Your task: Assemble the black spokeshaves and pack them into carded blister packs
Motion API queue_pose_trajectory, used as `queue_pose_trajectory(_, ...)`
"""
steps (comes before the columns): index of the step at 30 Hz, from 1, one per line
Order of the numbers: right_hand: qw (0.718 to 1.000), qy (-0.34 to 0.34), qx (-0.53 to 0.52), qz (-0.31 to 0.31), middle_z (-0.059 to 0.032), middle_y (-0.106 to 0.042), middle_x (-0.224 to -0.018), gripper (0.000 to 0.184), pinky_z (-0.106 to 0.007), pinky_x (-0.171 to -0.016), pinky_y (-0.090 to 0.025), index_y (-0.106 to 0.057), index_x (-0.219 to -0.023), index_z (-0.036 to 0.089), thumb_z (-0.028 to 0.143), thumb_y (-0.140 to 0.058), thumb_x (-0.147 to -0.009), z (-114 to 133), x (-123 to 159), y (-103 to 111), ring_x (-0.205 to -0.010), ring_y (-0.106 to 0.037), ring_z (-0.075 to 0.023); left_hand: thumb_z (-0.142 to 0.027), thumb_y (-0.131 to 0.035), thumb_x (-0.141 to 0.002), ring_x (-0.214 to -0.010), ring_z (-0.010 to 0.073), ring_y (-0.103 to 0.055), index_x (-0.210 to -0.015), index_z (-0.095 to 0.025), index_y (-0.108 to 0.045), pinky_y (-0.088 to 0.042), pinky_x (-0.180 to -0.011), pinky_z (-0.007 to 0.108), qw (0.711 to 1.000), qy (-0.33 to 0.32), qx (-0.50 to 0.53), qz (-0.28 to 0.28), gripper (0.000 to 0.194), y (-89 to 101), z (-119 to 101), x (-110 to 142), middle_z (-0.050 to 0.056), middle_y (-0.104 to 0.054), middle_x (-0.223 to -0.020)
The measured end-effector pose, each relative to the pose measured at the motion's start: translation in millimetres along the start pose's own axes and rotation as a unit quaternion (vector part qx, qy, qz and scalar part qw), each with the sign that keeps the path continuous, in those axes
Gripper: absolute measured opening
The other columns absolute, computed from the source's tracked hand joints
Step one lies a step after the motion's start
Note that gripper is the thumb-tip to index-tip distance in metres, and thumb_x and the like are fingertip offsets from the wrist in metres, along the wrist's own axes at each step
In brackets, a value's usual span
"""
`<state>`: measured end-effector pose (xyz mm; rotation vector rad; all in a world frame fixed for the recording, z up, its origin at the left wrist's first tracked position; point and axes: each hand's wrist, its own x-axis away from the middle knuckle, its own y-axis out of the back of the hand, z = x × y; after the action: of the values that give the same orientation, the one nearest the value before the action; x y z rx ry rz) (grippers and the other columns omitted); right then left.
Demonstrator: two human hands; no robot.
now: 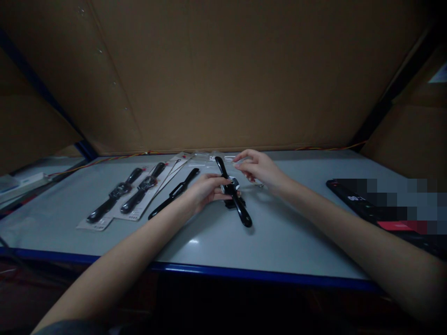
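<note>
My left hand is closed on the body of a black wristwatch, whose strap ends stick out towards the wall and towards me. My right hand hovers just right of the watch, fingers pinched on a thin clear piece of plastic film. A second loose black watch lies on the table just left of my left hand.
Two black watches on white backing cards lie at the left of the grey table. Clear bags sit by the cardboard wall. A dark flat object lies at the right. The table has a blue front edge.
</note>
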<state>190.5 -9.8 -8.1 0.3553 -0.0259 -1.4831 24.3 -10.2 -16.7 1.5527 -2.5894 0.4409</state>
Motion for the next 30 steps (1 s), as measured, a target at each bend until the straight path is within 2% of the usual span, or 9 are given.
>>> queue_pose_trajectory(3,0.998,-0.004,0.069,0.014,0.005,-0.045,-0.052,0.01,-0.021,-0.041,-0.031,-0.054,-0.086,0.017,0.023,-0.057,-0.078,2.7,-6.5,19.3,-0.042,-0.041,-0.0071,-0.003,-0.061,-0.076,-0.069,0.017,-0.069,-0.086,-0.005,-0.057,-0.055,-0.064,0.024,1.0,-0.003,-0.02,-0.006,0.011,0.2,0.9,-0.2,0.016,-0.067,-0.087)
queue_pose_trajectory(5,0.983,-0.011,0.175,0.055,0.0025,-0.05,-0.055,0.01,-0.022,-0.044,-0.035,-0.055,-0.083,0.016,0.024,-0.058,-0.077,1.1,-12.4,37.9,-0.045,-0.046,-0.0085,-0.001,-0.061,-0.076,-0.069,0.0168,-0.069,-0.086,-0.005,-0.057,-0.055,-0.064,0.023,1.0,0.001,-0.029,-0.01,0.011,0.2,0.9,-0.5,0.016,-0.067,-0.087)
queue_pose_trajectory(8,0.93,-0.037,0.355,0.082,-0.0009,-0.055,-0.062,0.014,-0.024,-0.048,-0.037,-0.058,-0.078,0.016,0.027,-0.062,-0.071,-6.1,-20.1,66.9,-0.052,-0.052,-0.012,0.0,-0.059,-0.077,-0.069,0.0169,-0.069,-0.086,-0.005,-0.056,-0.055,-0.064,0.024,0.999,-0.001,-0.034,-0.027,0.01,-0.2,0.1,-0.3,0.015,-0.067,-0.085)
queue_pose_trajectory(11,0.886,-0.075,0.43,0.157,-0.002,-0.056,-0.068,0.024,-0.027,-0.052,-0.038,-0.06,-0.082,0.016,0.034,-0.065,-0.067,-13.1,-22.8,83.7,-0.059,-0.053,-0.015,0.001,-0.059,-0.077,-0.068,0.0175,-0.069,-0.084,-0.005,-0.055,-0.056,-0.063,0.025,0.999,-0.007,-0.033,-0.036,0.01,-0.7,-0.6,0.1,0.014,-0.067,-0.083)
queue_pose_trajectory(14,0.87,-0.048,0.439,0.219,-0.0015,-0.055,-0.072,0.037,-0.028,-0.057,-0.038,-0.06,-0.091,0.018,0.042,-0.067,-0.063,-15.1,-20.7,83.0,-0.066,-0.053,-0.0167,0.001,-0.06,-0.076,-0.067,0.0174,-0.069,-0.084,-0.004,-0.055,-0.056,-0.062,0.025,0.999,-0.01,-0.032,-0.043,0.011,-0.7,-0.7,-0.3,0.013,-0.067,-0.081)
queue_pose_trajectory(17,0.857,-0.023,0.447,0.257,-0.0019,-0.054,-0.076,0.037,-0.028,-0.059,-0.038,-0.06,-0.092,0.019,0.042,-0.067,-0.063,-15.3,-17.8,73.3,-0.069,-0.052,-0.017,0.0,-0.061,-0.076,-0.066,0.0168,-0.069,-0.085,-0.004,-0.055,-0.056,-0.062,0.025,0.998,-0.01,-0.033,-0.045,0.011,0.3,-0.5,-1.6,0.014,-0.067,-0.082)
queue_pose_trajectory(20,0.852,-0.02,0.457,0.253,-0.0026,-0.054,-0.075,0.026,-0.027,-0.057,-0.036,-0.06,-0.083,0.018,0.036,-0.065,-0.065,-18.6,-17.1,64.6,-0.067,-0.051,-0.0162,0.0,-0.06,-0.076,-0.065,0.0167,-0.069,-0.085,-0.004,-0.055,-0.056,-0.063,0.026,0.999,-0.008,-0.029,-0.042,0.011,2.0,-0.2,-3.3,0.014,-0.066,-0.083)
queue_pose_trajectory(23,0.861,-0.02,0.443,0.248,-0.0022,-0.054,-0.07,0.017,-0.027,-0.055,-0.035,-0.057,-0.077,0.017,0.031,-0.062,-0.067,-23.3,-17.3,58.8,-0.064,-0.049,-0.0153,0.0,-0.06,-0.077,-0.064,0.0168,-0.069,-0.085,-0.004,-0.055,-0.056,-0.062,0.027,0.999,-0.004,-0.028,-0.04,0.011,3.2,0.4,-4.3,0.014,-0.066,-0.083)
queue_pose_trajectory(30,0.879,0.027,0.417,0.231,0.0002,-0.052,-0.062,0.008,-0.026,-0.049,-0.031,-0.05,-0.069,0.019,0.018,-0.058,-0.068,-18.7,-12.6,47.9,-0.057,-0.047,-0.0133,0.0,-0.061,-0.076,-0.067,0.0177,-0.069,-0.09,-0.002,-0.056,-0.056,-0.062,0.026,0.999,-0.001,-0.042,-0.031,0.015,4.7,1.7,-3.4,0.016,-0.066,-0.088)
